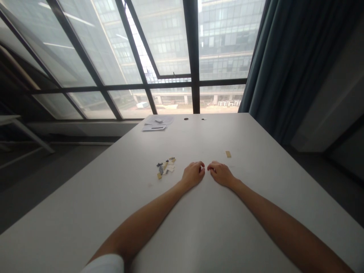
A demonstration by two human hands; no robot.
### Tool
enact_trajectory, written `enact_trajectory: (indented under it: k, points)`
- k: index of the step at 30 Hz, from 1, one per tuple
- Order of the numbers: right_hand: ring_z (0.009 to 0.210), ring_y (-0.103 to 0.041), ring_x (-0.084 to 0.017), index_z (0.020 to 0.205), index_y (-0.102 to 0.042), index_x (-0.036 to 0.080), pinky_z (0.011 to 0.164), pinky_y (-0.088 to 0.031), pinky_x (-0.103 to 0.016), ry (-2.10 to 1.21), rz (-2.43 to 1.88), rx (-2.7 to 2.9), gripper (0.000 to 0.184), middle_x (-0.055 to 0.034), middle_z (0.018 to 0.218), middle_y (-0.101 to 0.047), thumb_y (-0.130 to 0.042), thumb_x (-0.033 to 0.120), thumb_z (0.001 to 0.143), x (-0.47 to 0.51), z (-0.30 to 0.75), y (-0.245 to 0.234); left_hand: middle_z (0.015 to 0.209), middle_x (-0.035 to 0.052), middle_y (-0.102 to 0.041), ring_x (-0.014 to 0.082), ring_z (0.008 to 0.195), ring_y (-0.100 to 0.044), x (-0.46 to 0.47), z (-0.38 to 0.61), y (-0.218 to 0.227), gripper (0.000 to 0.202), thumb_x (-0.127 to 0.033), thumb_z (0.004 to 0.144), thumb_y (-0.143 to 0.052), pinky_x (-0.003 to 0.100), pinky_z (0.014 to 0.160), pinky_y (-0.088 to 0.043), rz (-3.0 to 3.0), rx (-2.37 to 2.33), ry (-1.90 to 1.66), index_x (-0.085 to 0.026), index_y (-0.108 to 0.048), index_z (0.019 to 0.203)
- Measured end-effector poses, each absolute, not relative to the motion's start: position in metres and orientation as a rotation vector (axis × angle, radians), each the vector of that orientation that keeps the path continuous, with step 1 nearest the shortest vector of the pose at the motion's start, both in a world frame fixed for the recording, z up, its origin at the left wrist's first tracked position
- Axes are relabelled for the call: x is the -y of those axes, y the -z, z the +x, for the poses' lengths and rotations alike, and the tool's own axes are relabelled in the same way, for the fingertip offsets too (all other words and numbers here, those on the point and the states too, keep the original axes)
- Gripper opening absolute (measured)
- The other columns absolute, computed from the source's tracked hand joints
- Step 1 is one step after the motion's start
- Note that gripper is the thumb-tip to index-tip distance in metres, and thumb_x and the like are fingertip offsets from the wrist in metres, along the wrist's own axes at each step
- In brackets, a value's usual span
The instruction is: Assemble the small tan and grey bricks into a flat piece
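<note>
My left hand (194, 173) rests on the white table (182, 227) with its fingers loosely curled. A small gap shows between thumb and forefinger, and nothing is seen in it. Close by on the right, my right hand (221, 173) lies in a similar curl, its fingertips facing the left ones without touching. I see nothing held there either. Left of my left hand is a loose pile of small building bricks (166, 165) in tan, white and grey. A single flat tan brick (228, 154) lies just beyond my right hand.
Papers (156, 123) with a small white object on top lie at the far left of the table. A dark round disc (186, 119) and a small dark and white item (203, 119) are near the far edge. Windows stand beyond; a blue curtain (273, 76) hangs at the right.
</note>
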State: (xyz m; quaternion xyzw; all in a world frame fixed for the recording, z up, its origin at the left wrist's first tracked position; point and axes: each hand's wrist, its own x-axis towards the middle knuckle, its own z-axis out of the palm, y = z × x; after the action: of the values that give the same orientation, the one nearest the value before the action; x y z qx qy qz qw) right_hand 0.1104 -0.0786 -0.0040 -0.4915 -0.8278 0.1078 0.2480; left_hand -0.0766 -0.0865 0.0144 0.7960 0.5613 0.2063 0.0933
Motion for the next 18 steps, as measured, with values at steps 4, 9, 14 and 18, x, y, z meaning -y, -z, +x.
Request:
enact_trajectory:
  k: [4,9,14,18]
  points:
    - [0.085,-0.062,-0.015,0.095,-0.072,0.022,0.078,-0.042,-0.025,-0.298,-1.347,2.256,0.024,-0.0028,0.096,-0.069,-0.049,0.016,0.09,0.079,0.111,0.003,0.088,0.0043,-0.072,0.0216,0.094,-0.063,0.087,-0.077,-0.014,0.023,-0.027,0.091,-0.052,0.03,0.084,-0.047,2.348,-1.66,-0.62,-0.023,-0.068,0.107]
    - [0.085,-0.062,-0.016,0.094,-0.072,0.023,0.078,-0.042,-0.026,-0.292,-1.342,2.249,0.024,-0.0027,0.095,-0.069,-0.049,0.016,0.09,0.079,0.111,0.003,0.093,0.0055,-0.072,0.0219,0.096,-0.063,0.088,-0.078,-0.011,0.024,-0.025,0.09,-0.052,0.031,0.088,-0.047,2.397,-1.626,-0.645,-0.024,-0.071,0.103]
    - [0.084,-0.062,-0.016,0.094,-0.071,0.022,0.078,-0.041,-0.026,-0.292,-1.329,2.253,0.025,-0.0023,0.096,-0.069,-0.048,0.016,0.09,0.08,0.112,0.002,0.085,0.0024,-0.073,0.0161,0.079,-0.064,0.079,-0.085,-0.016,0.031,-0.022,0.087,-0.053,0.026,0.079,-0.048,2.222,-1.498,-0.688,-0.023,-0.075,0.109]
    - [0.082,-0.061,-0.015,0.093,-0.071,0.022,0.078,-0.041,-0.026,-0.31,-1.327,2.248,0.025,-0.0019,0.096,-0.069,-0.047,0.015,0.089,0.08,0.113,0.004,0.082,0.0016,-0.073,0.013,0.069,-0.061,0.064,-0.108,-0.051,0.033,-0.029,0.086,-0.058,0.023,0.069,-0.048,2.091,-1.446,-0.735,-0.021,-0.076,0.112]
